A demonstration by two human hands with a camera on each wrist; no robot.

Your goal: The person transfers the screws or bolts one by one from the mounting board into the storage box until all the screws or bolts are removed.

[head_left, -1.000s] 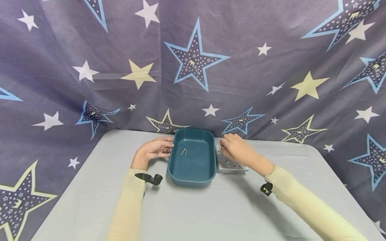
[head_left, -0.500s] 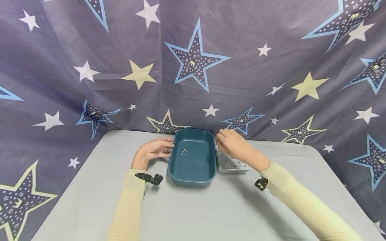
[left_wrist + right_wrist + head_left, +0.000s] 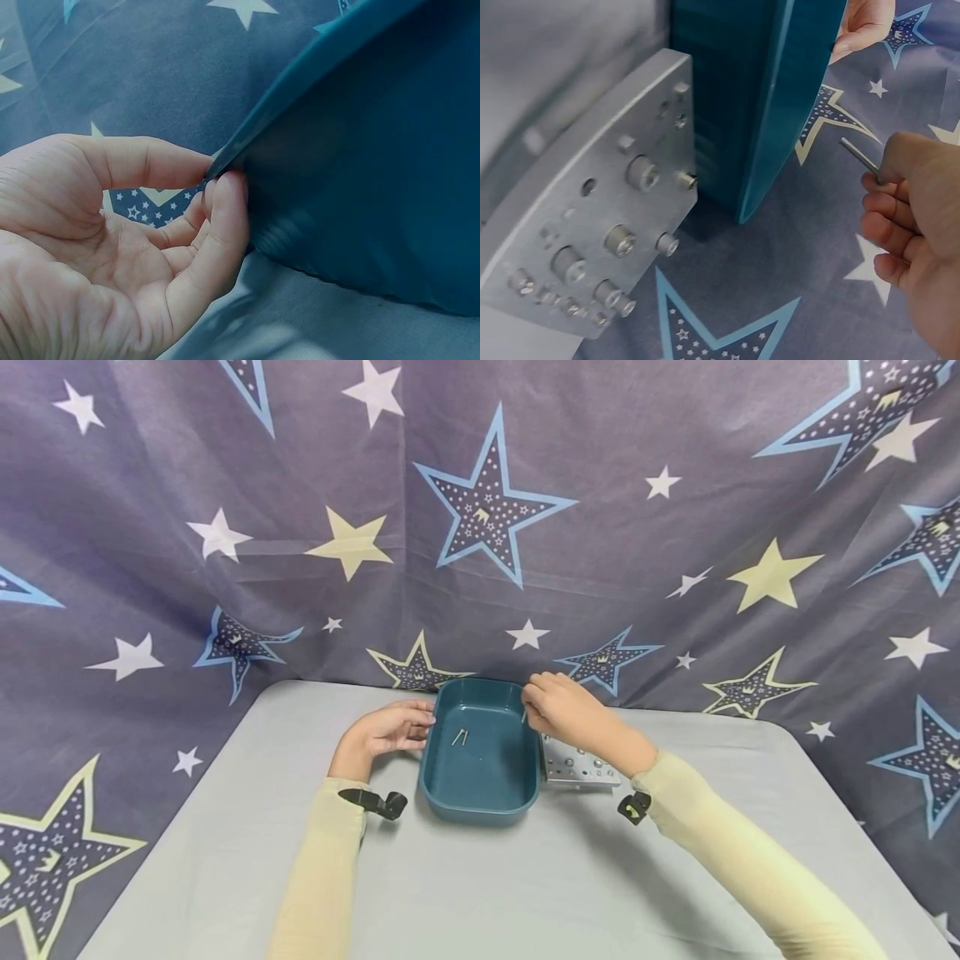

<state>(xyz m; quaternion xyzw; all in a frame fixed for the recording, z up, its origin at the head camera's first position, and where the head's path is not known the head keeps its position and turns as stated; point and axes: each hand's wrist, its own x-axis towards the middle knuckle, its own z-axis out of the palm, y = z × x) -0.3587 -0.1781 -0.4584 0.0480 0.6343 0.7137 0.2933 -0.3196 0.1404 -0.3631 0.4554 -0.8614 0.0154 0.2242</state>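
Note:
A deep teal plastic tray [image 3: 480, 777] stands on the table with a few thin metal pins [image 3: 460, 737] lying in it. My left hand [image 3: 390, 727] is at its left side; in the left wrist view the thumb and fingers pinch the rim. Over the tray's far right corner is my right hand [image 3: 566, 710]. Between thumb and index finger it pinches a thin metal pin [image 3: 860, 160], whose end sticks out. Right of the tray sits a silver metal plate [image 3: 562, 768] with holes and several socket-head screws [image 3: 620, 240]. Part of the plate is hidden beneath the right hand.
A pale grey cloth covers the table [image 3: 465, 893]. Directly behind it hangs a dark star-print curtain [image 3: 285, 468]. Black camera straps are worn on both wrists. The plate stands close against the tray's right wall.
My right hand has moved left and away from me, from above the metal plate to the tray's far right corner, carrying the pin. The left hand has stayed on the tray.

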